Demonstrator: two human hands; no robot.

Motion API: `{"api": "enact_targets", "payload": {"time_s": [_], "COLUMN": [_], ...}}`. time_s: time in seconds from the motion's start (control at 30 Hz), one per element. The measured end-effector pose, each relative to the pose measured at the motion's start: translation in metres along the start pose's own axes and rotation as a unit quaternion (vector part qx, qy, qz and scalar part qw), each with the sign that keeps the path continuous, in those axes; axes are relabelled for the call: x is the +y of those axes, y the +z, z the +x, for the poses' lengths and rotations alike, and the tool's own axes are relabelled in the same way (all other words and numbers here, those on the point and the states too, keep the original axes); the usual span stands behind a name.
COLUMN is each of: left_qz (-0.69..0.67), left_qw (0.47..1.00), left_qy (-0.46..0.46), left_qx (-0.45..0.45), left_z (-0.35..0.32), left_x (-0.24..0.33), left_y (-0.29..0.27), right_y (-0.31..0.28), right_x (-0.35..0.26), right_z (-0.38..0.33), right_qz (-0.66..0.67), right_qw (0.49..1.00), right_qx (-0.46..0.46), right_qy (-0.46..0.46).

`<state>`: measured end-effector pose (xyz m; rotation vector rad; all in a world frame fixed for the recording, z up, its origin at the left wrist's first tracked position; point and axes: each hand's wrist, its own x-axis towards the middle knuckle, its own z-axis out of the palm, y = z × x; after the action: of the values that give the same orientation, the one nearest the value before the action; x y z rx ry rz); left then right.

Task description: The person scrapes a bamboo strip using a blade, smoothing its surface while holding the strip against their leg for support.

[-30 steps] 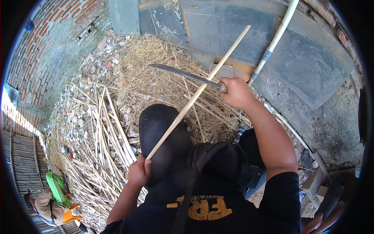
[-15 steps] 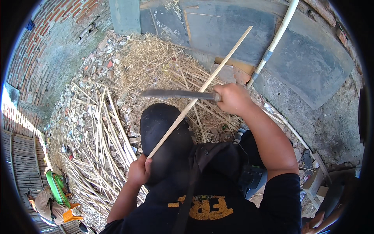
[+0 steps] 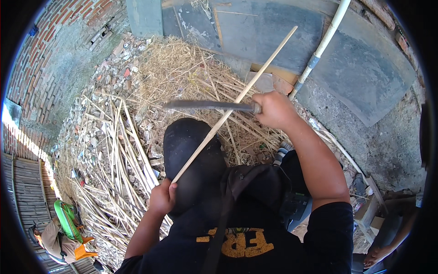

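Observation:
My left hand (image 3: 162,197) is closed round the near end of a long, pale bamboo strip (image 3: 211,134). The strip slants over my black-clad knee (image 3: 189,141) and runs away up to the right, its far end in the air. In my right hand (image 3: 273,109) is the handle of a machete (image 3: 205,105), its long dark blade pointing left. The blade crosses the strip near its middle and appears to lie against it. My fingers wrap the handle, and part of the grip is hidden in the fist.
Cut bamboo strips (image 3: 116,146) lie heaped at the left over rubble, with dry straw and shavings (image 3: 171,68) beyond. A pale pipe (image 3: 319,50) leans by the grey wall panels at the right. Another person (image 3: 59,242) is at the lower left; a hand (image 3: 378,255) shows at the lower right.
The strip's far end has risen slightly, and my right hand with the machete has shifted a little away from me and to the right. My left hand keeps its hold.

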<state>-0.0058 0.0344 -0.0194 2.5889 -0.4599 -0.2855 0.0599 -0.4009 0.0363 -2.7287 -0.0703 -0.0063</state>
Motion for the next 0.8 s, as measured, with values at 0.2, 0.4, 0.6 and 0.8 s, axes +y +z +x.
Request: {"api": "enact_targets", "payload": {"time_s": [0.2, 0.4, 0.6, 0.8], "left_qz": [-0.010, -0.004, 0.019, 0.003], "left_qw": [1.000, 1.000, 1.000, 1.000], "left_qy": [0.010, 0.016, 0.015, 0.024], "left_qx": [-0.006, -0.006, -0.002, 0.012], "left_z": [-0.001, -0.004, -0.003, -0.006], "left_x": [0.001, -0.003, 0.002, 0.000], "left_y": [-0.007, -0.002, -0.006, -0.001], "right_y": [-0.001, -0.005, -0.008, -0.011], "right_x": [0.035, -0.002, 0.056, -0.001], "right_z": [0.005, -0.003, 0.005, -0.004], "right_qz": [0.013, -0.055, 0.024, -0.038], "right_qw": [0.995, 0.998, 0.994, 0.998], "right_qx": [0.087, -0.020, 0.089, -0.033], "right_qy": [0.044, -0.039, 0.066, 0.028]}}
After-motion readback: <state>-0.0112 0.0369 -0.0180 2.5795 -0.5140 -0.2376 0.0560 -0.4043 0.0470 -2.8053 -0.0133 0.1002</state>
